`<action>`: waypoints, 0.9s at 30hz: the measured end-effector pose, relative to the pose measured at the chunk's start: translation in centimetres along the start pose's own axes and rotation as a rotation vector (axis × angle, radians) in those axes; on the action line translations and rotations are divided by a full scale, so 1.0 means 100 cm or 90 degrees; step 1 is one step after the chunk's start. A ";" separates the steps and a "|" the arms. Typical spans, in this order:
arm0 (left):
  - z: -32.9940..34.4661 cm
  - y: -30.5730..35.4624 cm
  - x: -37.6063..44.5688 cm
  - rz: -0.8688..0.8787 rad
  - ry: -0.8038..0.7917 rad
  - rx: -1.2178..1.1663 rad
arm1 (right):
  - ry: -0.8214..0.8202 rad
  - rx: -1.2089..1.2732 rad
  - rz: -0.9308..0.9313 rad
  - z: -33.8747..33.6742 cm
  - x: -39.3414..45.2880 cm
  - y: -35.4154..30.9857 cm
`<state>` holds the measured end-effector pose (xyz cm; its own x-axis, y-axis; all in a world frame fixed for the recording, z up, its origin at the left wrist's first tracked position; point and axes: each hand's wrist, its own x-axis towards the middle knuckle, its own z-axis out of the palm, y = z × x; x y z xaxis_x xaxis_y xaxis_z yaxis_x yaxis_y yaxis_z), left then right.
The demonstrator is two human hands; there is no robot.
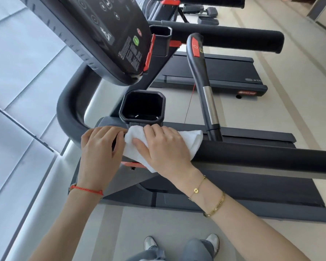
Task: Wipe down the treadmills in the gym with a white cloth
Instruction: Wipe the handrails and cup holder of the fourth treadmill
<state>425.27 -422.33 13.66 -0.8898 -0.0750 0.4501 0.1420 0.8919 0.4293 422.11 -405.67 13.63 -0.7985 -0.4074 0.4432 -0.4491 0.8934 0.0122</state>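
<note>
Both hands work the near treadmill's side rail (252, 157): our right hand (166, 146) presses the white cloth (194, 137) flat-fingered, our left hand (100, 147) grips the rail, and next we likely slide the cloth along.

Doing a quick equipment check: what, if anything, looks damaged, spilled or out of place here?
Nothing stands out. The right hand presses the white cloth on the near treadmill's handrail; the cup holder looks intact.

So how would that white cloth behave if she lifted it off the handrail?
The cloth probably goes floppy: it already drapes over the handrail and sags below it. Likely light, since it keeps its folds under the right hand. It seems unlikely to slip off by itself.
</note>
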 end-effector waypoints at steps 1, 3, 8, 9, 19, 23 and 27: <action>-0.002 -0.004 0.001 0.000 -0.004 -0.005 | 0.010 -0.008 0.014 0.002 0.002 -0.004; -0.003 -0.009 0.003 0.001 -0.008 -0.012 | 0.027 -0.019 0.018 0.004 -0.001 -0.003; 0.000 -0.015 0.008 0.022 0.007 -0.019 | 0.051 -0.064 0.016 0.000 -0.030 0.026; 0.001 -0.016 0.008 0.022 0.009 -0.021 | 0.054 -0.059 0.043 0.000 -0.029 0.027; 0.003 -0.015 0.019 -0.028 -0.009 -0.041 | 0.023 0.021 -0.008 0.000 -0.010 0.013; 0.004 -0.014 0.037 -0.037 -0.001 -0.065 | 0.001 0.100 0.014 -0.015 -0.016 0.044; 0.009 -0.012 0.056 -0.034 0.009 -0.066 | -0.112 0.299 0.220 -0.019 0.015 0.079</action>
<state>419.76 -423.46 14.97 -0.8915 -0.1283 0.4346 0.1390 0.8354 0.5317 418.16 -398.85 16.11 -0.9657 -0.1703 0.1958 -0.2496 0.8165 -0.5206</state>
